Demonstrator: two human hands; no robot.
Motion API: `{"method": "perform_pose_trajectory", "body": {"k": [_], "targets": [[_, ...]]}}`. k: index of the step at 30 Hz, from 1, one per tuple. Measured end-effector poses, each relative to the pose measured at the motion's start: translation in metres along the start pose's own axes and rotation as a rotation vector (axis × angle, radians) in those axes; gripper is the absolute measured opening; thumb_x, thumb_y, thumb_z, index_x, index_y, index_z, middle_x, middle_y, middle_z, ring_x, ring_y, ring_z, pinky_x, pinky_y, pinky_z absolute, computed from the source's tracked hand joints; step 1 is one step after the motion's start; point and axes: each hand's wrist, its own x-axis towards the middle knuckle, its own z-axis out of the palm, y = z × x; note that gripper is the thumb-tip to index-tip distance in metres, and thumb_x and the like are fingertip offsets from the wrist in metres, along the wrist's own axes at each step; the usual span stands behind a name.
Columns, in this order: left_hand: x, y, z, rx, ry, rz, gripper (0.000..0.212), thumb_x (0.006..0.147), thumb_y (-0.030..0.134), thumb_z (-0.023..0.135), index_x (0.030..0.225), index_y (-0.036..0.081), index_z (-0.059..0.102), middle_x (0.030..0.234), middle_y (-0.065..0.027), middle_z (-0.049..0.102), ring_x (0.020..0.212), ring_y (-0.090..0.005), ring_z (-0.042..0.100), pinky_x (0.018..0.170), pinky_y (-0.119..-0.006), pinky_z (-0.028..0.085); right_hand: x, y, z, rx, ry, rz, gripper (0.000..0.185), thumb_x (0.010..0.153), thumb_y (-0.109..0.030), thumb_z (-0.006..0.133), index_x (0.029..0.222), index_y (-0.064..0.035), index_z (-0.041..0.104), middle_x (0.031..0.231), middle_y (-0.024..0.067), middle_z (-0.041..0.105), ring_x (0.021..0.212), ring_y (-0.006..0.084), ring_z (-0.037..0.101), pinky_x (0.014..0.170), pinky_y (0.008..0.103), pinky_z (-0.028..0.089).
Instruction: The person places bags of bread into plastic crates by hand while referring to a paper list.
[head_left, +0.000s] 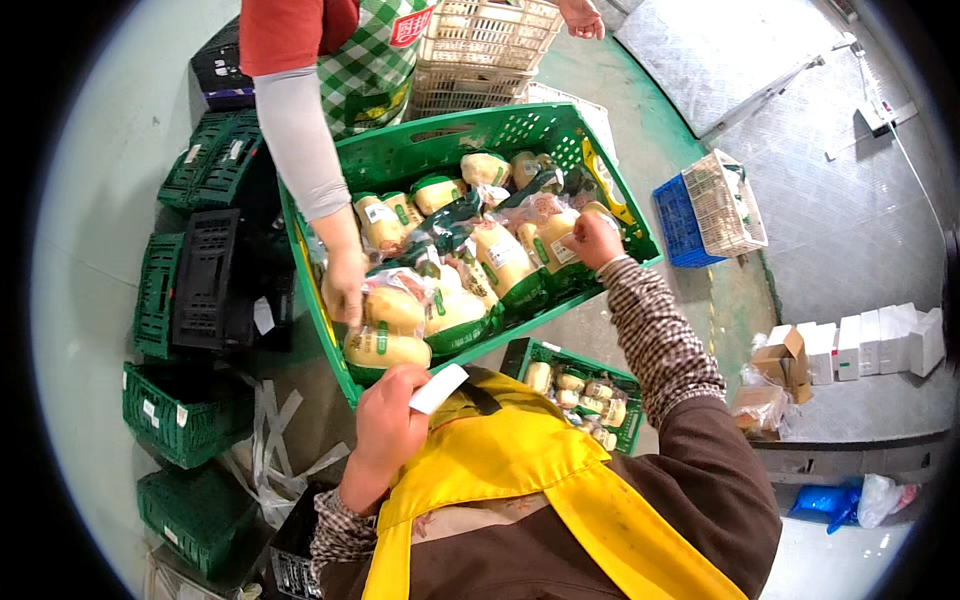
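Observation:
My left hand (388, 429) holds a small white paper piece (438, 389), apparently a strip of labels, between thumb and fingers at the near side of a large green plastic crate (495, 341). The crate holds several clear and green bags of pale yellowish vegetables (501, 255), some with white labels. Over at the crate's right side, my right hand (596, 240) has its fingers curled against a bagged vegetable (559, 232), next to its white label. Whether those fingers grip anything is hidden. A co-worker's hand (345, 289) reaches in at the left and touches a bag.
Green and black crates (206, 281) are stacked along the left wall. A smaller green crate (634, 435) of bagged vegetables sits below the large one. Cream crates (480, 45) stand behind, beside the co-worker in a checked apron (375, 60). White boxes (870, 341) line the right.

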Motion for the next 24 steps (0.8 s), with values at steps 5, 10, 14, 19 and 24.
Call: {"method": "perform_pose_trajectory", "body": {"k": [5,10,14,19,24], "targets": [[0.007,0.014,0.01,-0.001,-0.02,-0.078,0.027,0.074,-0.004,0.063,0.098,0.006,0.054,0.087,-0.0143,0.062,0.076,-0.0366,0.062,0.064,-0.042,0.05,0.008,0.028,-0.01,0.199,-0.176,0.204,0.043,0.069,-0.033,0.082,0.087,-0.0013,0.06,0.071,0.0097,0.059,0.066,0.0249,0.058,0.063,0.035,0.048],[0.023,0.02,0.034,0.076,-0.009,-0.114,0.025,0.073,-0.002,0.064,0.095,0.007,0.056,0.08,-0.0123,0.062,0.07,-0.034,0.062,0.06,-0.04,0.049,-0.022,-0.118,-0.045,0.732,-0.17,-0.226,0.033,0.08,-0.015,0.075,0.106,-0.0014,0.06,0.096,0.0096,0.063,0.082,0.0183,0.062,0.076,0.0296,0.05],[0.037,0.028,0.043,0.105,0.018,-0.091,0.026,0.07,0.001,0.068,0.093,0.007,0.057,0.075,-0.0109,0.061,0.065,-0.0308,0.062,0.056,-0.039,0.048,-0.072,-0.176,-0.041,1.57,-0.951,-0.068,0.025,0.085,-0.008,0.07,0.107,0.0,0.061,0.098,0.0029,0.065,0.089,0.009,0.06,0.079,0.0242,0.049],[0.037,0.028,0.044,0.148,-0.03,-0.069,0.028,0.07,0.002,0.073,0.092,0.008,0.057,0.071,-0.0105,0.061,0.061,-0.0313,0.061,0.053,-0.037,0.046,-0.078,-0.173,-0.034,1.695,-0.894,-0.014,0.018,0.084,-0.001,0.069,0.101,0.002,0.063,0.098,0.0043,0.065,0.09,0.0095,0.06,0.081,0.0248,0.05],[0.039,0.021,0.032,0.128,-0.019,0.006,0.03,0.064,0.001,0.071,0.09,0.009,0.058,0.07,-0.0093,0.06,0.059,-0.0301,0.06,0.052,-0.039,0.046,-0.078,-0.176,-0.035,1.593,-0.873,-0.052,0.02,0.082,0.0,0.07,0.101,0.002,0.065,0.101,0.0063,0.066,0.091,0.0118,0.062,0.08,0.0262,0.052]]}}
